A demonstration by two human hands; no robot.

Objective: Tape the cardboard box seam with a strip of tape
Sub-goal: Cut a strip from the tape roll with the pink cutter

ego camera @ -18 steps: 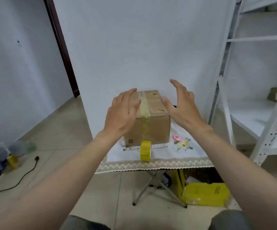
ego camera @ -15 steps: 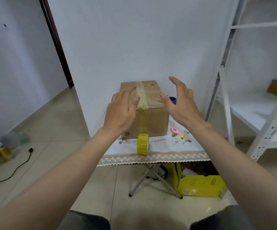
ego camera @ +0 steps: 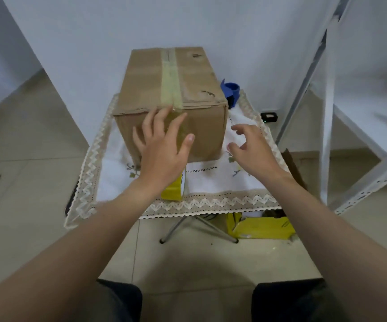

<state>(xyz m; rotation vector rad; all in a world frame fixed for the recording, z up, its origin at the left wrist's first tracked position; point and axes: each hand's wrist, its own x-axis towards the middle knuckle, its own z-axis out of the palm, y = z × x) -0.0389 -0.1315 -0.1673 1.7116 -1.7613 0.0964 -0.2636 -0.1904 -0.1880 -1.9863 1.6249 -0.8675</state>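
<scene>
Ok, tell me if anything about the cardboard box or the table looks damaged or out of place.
The brown cardboard box has small dark scuffs on its top right flap. The lace-edged white tablecloth droops off the near left corner. Otherwise the yellowish tape strip runs straight along the seam.

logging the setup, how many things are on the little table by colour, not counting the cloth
brown: 1, the cardboard box
yellow: 1, the tape roll, partly hidden behind the left hand
blue: 1, a blue object behind the box, kind unclear
total: 3
</scene>
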